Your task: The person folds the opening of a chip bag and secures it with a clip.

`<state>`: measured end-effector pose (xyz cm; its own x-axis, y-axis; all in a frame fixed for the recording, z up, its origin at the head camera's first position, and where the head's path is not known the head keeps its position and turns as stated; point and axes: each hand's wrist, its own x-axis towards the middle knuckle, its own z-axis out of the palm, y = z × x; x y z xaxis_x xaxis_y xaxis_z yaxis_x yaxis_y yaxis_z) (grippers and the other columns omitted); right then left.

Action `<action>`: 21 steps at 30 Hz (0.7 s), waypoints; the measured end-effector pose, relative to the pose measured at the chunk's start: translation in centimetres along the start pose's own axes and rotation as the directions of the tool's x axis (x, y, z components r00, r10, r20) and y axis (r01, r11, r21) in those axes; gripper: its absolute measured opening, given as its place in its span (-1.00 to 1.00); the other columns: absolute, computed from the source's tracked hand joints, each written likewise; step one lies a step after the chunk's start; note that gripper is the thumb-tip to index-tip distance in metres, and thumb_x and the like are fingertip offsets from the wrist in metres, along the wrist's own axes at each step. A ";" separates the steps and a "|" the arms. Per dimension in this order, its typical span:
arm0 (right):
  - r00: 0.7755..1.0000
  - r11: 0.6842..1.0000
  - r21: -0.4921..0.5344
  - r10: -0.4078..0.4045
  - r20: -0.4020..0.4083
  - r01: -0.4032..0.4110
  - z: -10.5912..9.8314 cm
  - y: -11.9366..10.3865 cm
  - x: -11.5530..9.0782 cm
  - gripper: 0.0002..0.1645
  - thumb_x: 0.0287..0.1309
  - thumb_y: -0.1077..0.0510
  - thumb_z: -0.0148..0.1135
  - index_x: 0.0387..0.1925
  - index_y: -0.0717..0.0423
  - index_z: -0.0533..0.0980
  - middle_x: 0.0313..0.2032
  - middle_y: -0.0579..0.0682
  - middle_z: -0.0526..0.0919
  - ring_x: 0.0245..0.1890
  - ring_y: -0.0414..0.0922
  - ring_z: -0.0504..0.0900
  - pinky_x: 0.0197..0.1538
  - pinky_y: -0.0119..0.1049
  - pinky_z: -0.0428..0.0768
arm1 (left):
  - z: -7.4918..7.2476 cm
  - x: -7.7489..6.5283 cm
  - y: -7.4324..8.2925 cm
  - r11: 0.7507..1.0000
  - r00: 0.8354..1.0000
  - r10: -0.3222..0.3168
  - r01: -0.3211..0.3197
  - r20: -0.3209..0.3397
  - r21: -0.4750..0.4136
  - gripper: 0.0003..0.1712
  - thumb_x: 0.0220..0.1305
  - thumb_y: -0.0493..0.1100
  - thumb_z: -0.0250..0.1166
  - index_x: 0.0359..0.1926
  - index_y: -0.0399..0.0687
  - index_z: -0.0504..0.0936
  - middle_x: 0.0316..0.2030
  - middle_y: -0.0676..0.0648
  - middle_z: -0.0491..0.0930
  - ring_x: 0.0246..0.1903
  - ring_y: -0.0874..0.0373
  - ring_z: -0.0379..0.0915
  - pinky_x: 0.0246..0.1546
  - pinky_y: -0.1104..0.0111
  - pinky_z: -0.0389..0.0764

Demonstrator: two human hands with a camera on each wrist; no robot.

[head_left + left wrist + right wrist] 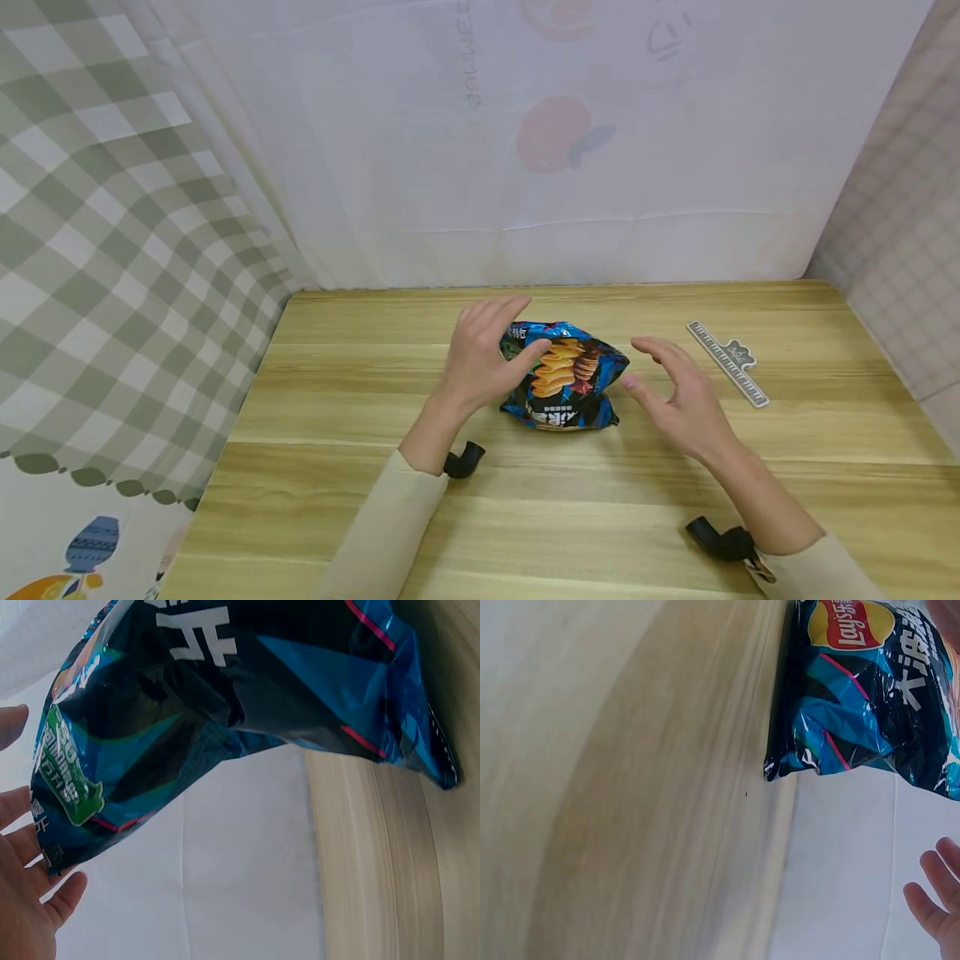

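A blue and black Lay's potato chip bag [558,379] sits on the wooden table, its printing upside down in the head view. My left hand [487,350] is at the bag's left side, fingers extended and thumb spread in front of it. In the left wrist view, fingertips [67,896] meet the bag's edge; whether they press on it I cannot tell. My right hand [678,400] hovers just off the bag's right corner, thumb and fingers spread with nothing between them. In the right wrist view, the bag [855,697] shows its logo, with spread fingers [930,907] apart from it.
A white and grey ruler-like sealing clip [727,364] lies on the table [570,517] right of my right hand. White cloth [375,167] hangs behind the table, checkered cloth [112,208] at the left. Black wrist mounts [720,540] stick out by both cuffs.
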<state>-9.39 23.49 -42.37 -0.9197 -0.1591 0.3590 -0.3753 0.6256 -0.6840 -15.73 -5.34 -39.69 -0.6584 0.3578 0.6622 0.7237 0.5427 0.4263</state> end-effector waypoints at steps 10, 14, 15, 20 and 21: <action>0.998 0.998 0.031 -0.056 -0.034 0.057 0.8 -0.2 0.3 -0.44 0.30 0.29 0.40 0.31 0.25 0.52 0.27 0.25 0.58 0.21 0.23 0.56 0.23 -0.60 0.26 | 0.6 0.1 0.4 1.000 1.000 0.013 -0.013 0.001 -0.006 -0.39 0.28 0.01 0.50 0.25 -0.19 0.64 0.17 -0.14 0.68 0.20 -0.04 0.55 0.22 0.03 0.46; 0.998 0.997 0.045 -0.055 -0.039 0.056 1.0 -0.3 0.3 -0.46 0.30 0.32 0.40 0.29 0.25 0.53 0.25 0.23 0.60 0.19 0.21 0.57 0.23 -0.60 0.28 | 0.7 0.2 0.5 1.000 1.000 0.021 -0.021 -0.003 -0.009 -0.41 0.28 0.00 0.52 0.23 -0.20 0.65 0.14 -0.15 0.70 0.18 -0.04 0.56 0.21 0.04 0.47; 0.997 0.997 0.049 -0.058 -0.042 0.060 1.1 -0.3 0.4 -0.46 0.29 0.33 0.39 0.29 0.25 0.53 0.24 0.23 0.60 0.19 0.20 0.57 0.23 -0.61 0.28 | 0.8 0.3 0.5 1.000 1.000 0.021 -0.021 -0.004 -0.008 -0.41 0.28 0.00 0.52 0.23 -0.20 0.66 0.14 -0.15 0.70 0.18 -0.04 0.57 0.21 0.04 0.47; 0.995 0.995 0.061 -0.077 -0.058 0.081 1.4 -0.4 0.5 -0.49 0.28 0.36 0.39 0.26 0.25 0.56 0.21 0.20 0.64 0.15 0.09 0.58 0.22 -0.63 0.30 | 1.0 0.5 0.9 1.000 1.000 0.022 -0.022 -0.004 -0.016 -0.46 0.28 -0.01 0.52 0.19 -0.19 0.68 0.11 -0.14 0.72 0.15 -0.03 0.58 0.20 0.06 0.47; 0.995 0.995 0.062 -0.079 -0.063 0.083 1.5 -0.3 0.5 -0.49 0.27 0.37 0.39 0.25 0.26 0.56 0.19 0.19 0.65 0.14 0.06 0.58 0.21 -0.62 0.31 | 1.0 0.6 0.9 1.000 1.000 0.020 -0.020 -0.003 -0.017 -0.47 0.29 -0.01 0.52 0.18 -0.19 0.69 0.11 -0.14 0.72 0.15 -0.03 0.58 0.20 0.06 0.47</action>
<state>-9.91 22.04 -42.90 -0.8779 -0.1598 0.4513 -0.4568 0.5619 -0.6896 -15.65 -3.86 -39.52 -0.6431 0.3667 0.6723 0.7403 0.5223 0.4232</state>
